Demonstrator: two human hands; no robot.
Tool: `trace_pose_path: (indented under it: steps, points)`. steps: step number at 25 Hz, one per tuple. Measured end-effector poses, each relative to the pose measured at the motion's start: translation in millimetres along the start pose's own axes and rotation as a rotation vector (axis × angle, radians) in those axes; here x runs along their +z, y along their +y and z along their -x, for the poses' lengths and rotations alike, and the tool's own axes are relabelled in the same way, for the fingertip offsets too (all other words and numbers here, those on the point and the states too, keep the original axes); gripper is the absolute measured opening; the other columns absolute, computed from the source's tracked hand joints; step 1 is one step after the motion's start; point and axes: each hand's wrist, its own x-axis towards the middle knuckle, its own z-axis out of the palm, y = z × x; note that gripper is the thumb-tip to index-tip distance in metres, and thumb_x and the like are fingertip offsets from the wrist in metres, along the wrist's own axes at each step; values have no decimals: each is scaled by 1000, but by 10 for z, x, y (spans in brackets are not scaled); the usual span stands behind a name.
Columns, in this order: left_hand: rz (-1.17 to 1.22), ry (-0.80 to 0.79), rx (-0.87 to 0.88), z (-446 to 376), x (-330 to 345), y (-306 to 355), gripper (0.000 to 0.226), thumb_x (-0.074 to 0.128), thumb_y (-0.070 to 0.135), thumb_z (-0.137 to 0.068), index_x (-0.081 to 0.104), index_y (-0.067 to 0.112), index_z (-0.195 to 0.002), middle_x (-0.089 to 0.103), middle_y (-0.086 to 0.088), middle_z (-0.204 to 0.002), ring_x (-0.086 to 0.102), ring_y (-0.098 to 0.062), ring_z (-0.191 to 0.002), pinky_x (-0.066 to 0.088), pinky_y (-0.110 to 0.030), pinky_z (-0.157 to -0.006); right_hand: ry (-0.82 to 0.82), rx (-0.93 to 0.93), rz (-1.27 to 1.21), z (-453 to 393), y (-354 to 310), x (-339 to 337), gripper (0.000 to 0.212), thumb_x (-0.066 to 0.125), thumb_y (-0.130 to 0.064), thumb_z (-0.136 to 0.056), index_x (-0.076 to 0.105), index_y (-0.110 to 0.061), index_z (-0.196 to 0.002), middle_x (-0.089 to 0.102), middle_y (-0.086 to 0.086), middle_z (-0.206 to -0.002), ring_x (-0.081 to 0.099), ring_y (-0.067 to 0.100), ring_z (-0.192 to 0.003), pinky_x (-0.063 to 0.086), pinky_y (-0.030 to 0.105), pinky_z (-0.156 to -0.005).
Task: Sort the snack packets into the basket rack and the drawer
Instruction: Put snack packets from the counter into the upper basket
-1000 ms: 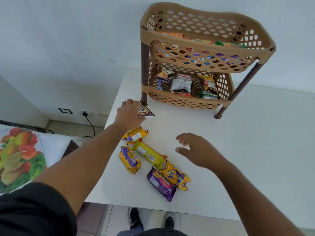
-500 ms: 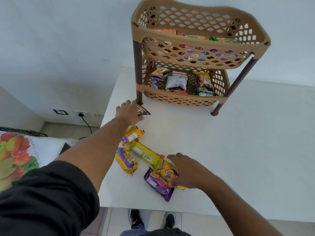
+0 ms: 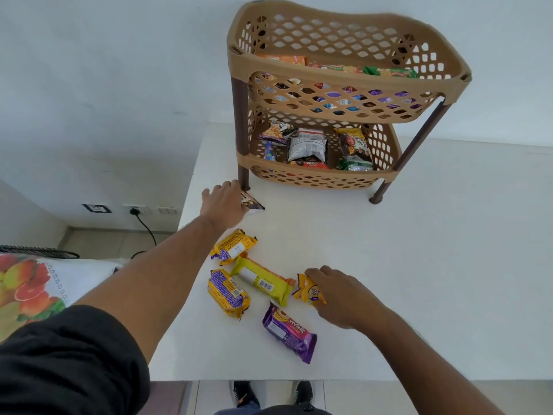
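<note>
Your right hand (image 3: 341, 298) grasps a small yellow packet (image 3: 308, 290) on the white table (image 3: 434, 250), fingers curled over its near end. Just left of that grip lies a long yellow-green packet (image 3: 261, 280); nearer you, a purple packet (image 3: 289, 335) rests apart from your hand. Beyond the long one to the left sit two more yellow-and-purple packets, one close to you (image 3: 229, 293) and one farther (image 3: 233, 246). Farther on, your left hand (image 3: 223, 205), arm stretched out from a black sleeve (image 3: 68, 360), holds a dark triangular packet (image 3: 253, 203) at the table's left edge; its tip pokes out to the right of your fingers. Just beyond that grip stands the brown leg of the tan basket rack (image 3: 344, 94). Past your left hand, the rack's lower basket holds several packets, among them a white one (image 3: 306, 145); the upper basket holds orange and green packets (image 3: 389, 71) along its floor. The drawer is not in view.
</note>
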Motion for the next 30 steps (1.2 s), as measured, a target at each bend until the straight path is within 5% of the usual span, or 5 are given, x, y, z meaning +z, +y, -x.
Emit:
trace_pose_path:
  steps: [12,17,24,27,30]
  points:
    - [87,-83,302,194,-856,296,43,64,44,-92,57,22,-128,63,3,-127,62,-22,-112,49,-39,-92,-151,60,-17,-65,56,-554,53,62,-31,-81,45,-31,-132,51,-8,-117,56,19,-108,47,35,-86]
    - [449,-8,556,445,-2014,815,39,77,46,-85,65,32,-119,70,13,-94,66,-4,-71,55,-21,-58,-135,-8,0,31,94,-1741,47,72,-30,-79,51,-33,-121,56,-11,-109,57,15,-100,49,38,-88]
    - [620,365,546,-240,-3085,1421,42,80,42,-83,71,23,-119,71,10,-99,63,-6,-83,46,-19,-70,95,-78,60,362,224,-3547,50,80,-29,-78,54,-38,-121,68,-14,-97,66,9,-85,56,41,-78]
    - [480,407,499,-812,-3165,1636,42,78,33,-85,69,17,-123,71,1,-110,64,-15,-97,49,-23,-77,266,-32,124,202,377,-4078,51,81,-29,-76,51,-41,-115,66,-15,-93,61,6,-81,49,37,-73]
    - [320,380,453,-1325,-3061,1831,43,78,24,-87,66,12,-127,69,-6,-119,61,-24,-110,52,-36,-92,412,82,261,-217,606,-4387,58,78,-30,-80,47,-33,-129,60,-7,-104,57,20,-91,44,38,-74]
